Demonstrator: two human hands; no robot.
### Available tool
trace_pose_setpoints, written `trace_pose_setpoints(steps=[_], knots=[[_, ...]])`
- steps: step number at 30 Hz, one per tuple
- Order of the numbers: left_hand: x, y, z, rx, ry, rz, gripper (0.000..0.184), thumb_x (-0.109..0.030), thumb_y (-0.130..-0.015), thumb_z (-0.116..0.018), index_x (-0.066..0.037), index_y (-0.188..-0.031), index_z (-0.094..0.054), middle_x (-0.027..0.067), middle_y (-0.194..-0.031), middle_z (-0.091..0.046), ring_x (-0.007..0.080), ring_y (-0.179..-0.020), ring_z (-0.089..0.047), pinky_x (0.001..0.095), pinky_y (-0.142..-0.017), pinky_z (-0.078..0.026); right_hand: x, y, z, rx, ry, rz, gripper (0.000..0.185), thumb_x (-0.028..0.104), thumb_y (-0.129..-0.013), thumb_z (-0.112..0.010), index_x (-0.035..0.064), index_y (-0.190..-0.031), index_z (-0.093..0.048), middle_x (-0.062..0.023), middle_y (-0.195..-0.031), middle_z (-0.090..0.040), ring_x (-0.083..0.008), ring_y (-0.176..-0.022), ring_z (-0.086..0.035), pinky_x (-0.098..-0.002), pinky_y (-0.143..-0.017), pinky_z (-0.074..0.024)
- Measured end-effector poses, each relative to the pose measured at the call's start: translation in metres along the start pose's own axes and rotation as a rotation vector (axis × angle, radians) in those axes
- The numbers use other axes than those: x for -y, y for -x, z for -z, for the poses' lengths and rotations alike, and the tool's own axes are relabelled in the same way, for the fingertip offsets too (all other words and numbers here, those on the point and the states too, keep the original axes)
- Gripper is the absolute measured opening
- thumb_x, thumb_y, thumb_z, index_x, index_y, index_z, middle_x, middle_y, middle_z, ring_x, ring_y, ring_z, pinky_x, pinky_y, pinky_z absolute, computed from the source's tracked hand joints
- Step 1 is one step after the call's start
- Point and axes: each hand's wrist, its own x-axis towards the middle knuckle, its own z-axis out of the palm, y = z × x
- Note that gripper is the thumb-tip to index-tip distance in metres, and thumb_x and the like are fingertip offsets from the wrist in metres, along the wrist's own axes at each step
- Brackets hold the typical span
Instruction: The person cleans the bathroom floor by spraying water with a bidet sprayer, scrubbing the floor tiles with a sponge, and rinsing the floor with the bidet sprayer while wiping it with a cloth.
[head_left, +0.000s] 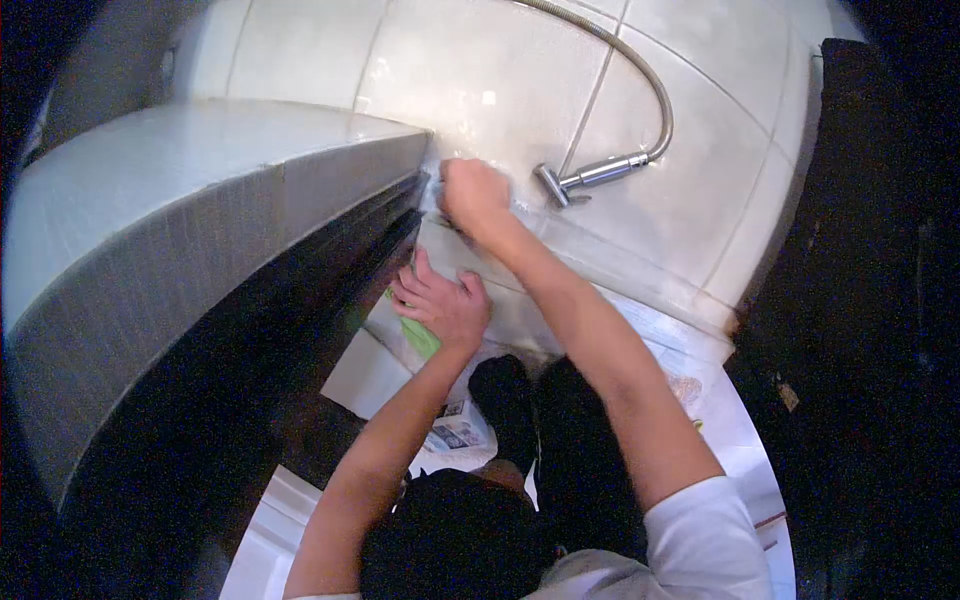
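My right hand (476,196) is closed in a fist at the corner where the white tiled surface (480,80) meets the end of the grey ledge (270,180). Whatever it grips is hidden beneath the fingers. Nearer to me, my left hand (445,302) rests with bent fingers over a green cloth (418,338), which shows below and to the left of the palm. To the right of my right hand, a chrome spray head (600,174) lies on the tiles, joined to a curved metal hose (660,90).
A white package with a printed label (460,428) stands below my left hand, beside my dark-clothed legs (585,440). A raised tiled edge (640,270) crosses under my right forearm. Dark areas lie at both sides.
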Motion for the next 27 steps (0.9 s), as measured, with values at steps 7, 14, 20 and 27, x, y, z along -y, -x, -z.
trace_pose_setpoints(steps=[7, 14, 20, 27], knots=[[-0.003, 0.002, -0.002, -0.049, 0.005, 0.021, 0.064, -0.031, -0.069, -0.053, -0.005, -0.125, -0.036, 0.021, -0.117, -0.038, 0.0437, -0.114, -0.031, 0.0578, -0.098, -0.017, -0.03, 0.015, -0.002, -0.019, -0.019, -0.008, 0.017, 0.016, -0.071, -0.062, 0.0061, -0.083, -0.066, -0.0192, -0.084, -0.065, -0.0324, -0.081, -0.065, -0.0433, -0.07, -0.0513], [0.002, 0.005, 0.001, -0.014, 0.028, 0.019, 0.065, -0.031, -0.069, -0.052, -0.005, -0.126, -0.036, 0.0214, -0.118, -0.039, 0.0441, -0.113, -0.031, 0.0577, -0.098, -0.017, -0.034, -0.004, 0.022, -0.16, -0.277, -0.125, 0.027, 0.028, -0.074, -0.066, 0.0049, -0.088, -0.062, -0.0195, -0.081, -0.064, -0.0351, -0.079, -0.063, -0.0436, -0.07, -0.0504], [0.011, 0.012, -0.002, 0.024, 0.081, 0.052, 0.064, -0.03, -0.072, -0.052, -0.005, -0.128, -0.034, 0.0234, -0.127, -0.035, 0.0441, -0.123, -0.026, 0.0576, -0.099, -0.016, 0.002, -0.006, -0.012, -0.373, -0.218, -0.079, 0.025, 0.027, -0.074, -0.067, 0.0082, -0.085, -0.056, -0.018, -0.073, -0.063, -0.0377, -0.074, -0.062, -0.0459, -0.063, -0.049], [0.009, 0.013, -0.004, 0.038, 0.05, 0.079, 0.065, -0.03, -0.072, -0.051, -0.006, -0.13, -0.034, 0.0229, -0.128, -0.033, 0.0435, -0.123, -0.025, 0.0565, -0.1, -0.016, 0.004, -0.01, -0.004, -0.37, -0.279, -0.024, 0.024, 0.027, -0.074, -0.067, 0.0089, -0.084, -0.056, -0.018, -0.074, -0.063, -0.0373, -0.075, -0.061, -0.0457, -0.063, -0.0482]])
